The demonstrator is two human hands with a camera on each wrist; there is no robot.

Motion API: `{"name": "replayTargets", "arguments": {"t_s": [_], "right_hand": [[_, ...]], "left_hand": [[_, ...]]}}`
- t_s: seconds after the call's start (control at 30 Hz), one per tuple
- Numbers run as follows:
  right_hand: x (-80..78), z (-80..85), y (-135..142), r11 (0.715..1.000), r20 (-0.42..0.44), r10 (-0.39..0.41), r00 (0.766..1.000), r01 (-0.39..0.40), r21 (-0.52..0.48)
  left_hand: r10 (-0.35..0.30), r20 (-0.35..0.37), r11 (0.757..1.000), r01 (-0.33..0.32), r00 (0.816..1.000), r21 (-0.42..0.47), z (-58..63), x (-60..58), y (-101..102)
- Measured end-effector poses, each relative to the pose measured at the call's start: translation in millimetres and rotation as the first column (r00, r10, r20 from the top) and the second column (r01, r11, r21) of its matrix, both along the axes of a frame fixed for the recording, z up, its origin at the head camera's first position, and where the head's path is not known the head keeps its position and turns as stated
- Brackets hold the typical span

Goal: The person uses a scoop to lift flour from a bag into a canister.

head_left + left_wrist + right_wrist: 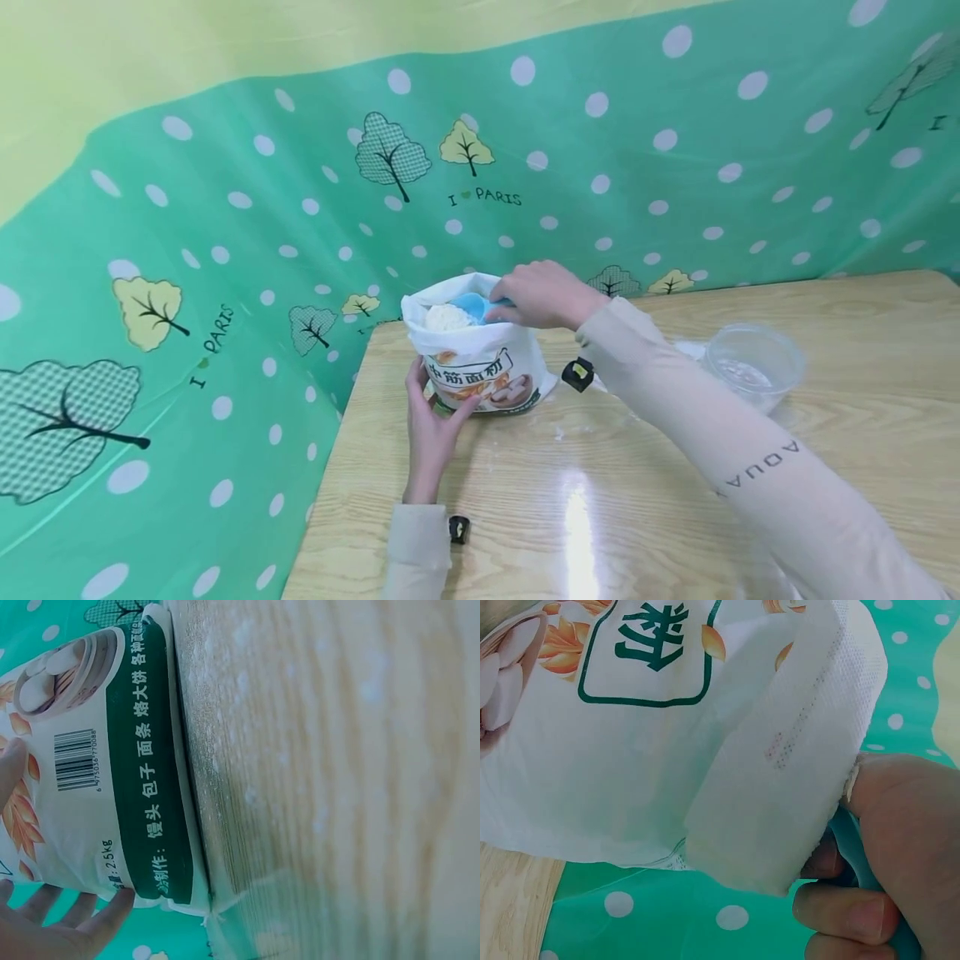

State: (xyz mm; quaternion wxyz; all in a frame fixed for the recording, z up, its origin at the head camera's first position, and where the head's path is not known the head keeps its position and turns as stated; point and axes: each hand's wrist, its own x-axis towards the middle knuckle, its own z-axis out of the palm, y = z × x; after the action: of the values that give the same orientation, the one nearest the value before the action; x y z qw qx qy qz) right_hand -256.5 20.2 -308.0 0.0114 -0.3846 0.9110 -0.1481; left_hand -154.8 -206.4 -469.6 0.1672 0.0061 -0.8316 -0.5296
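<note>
A white flour bag (480, 367) stands on the table with its top folded outward, and white flour (447, 317) shows inside the mouth. My left hand (431, 425) holds the bag low on its left side, thumb across the printed front; in the left wrist view its fingers (97, 922) lie along the bag's side. My right hand (547, 293) grips the handle of a blue scoop (472, 306) at the right rim. The scoop's bowl sits inside the mouth, beside the flour. In the right wrist view the fingers wrap the blue handle (859, 844), and the bag hides the bowl.
A clear plastic bowl (753, 362) with some white powder in it stands right of the bag, partly behind the right forearm. White specks dot the wooden table (525, 492). A green dotted cloth (600, 208) hangs close behind and left of the bag.
</note>
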Motion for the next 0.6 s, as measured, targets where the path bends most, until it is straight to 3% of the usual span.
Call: {"name": "replayTargets", "arguments": {"t_s": [0.6], "right_hand": [[6.9, -1.1, 24.8, 0.994, -0.01, -0.051, 0.999, 0.05, -0.096]], "left_hand": [[-0.006, 0.051, 1.0, 0.008, 0.999, -0.021, 2.6, -0.4, -1.4]]}}
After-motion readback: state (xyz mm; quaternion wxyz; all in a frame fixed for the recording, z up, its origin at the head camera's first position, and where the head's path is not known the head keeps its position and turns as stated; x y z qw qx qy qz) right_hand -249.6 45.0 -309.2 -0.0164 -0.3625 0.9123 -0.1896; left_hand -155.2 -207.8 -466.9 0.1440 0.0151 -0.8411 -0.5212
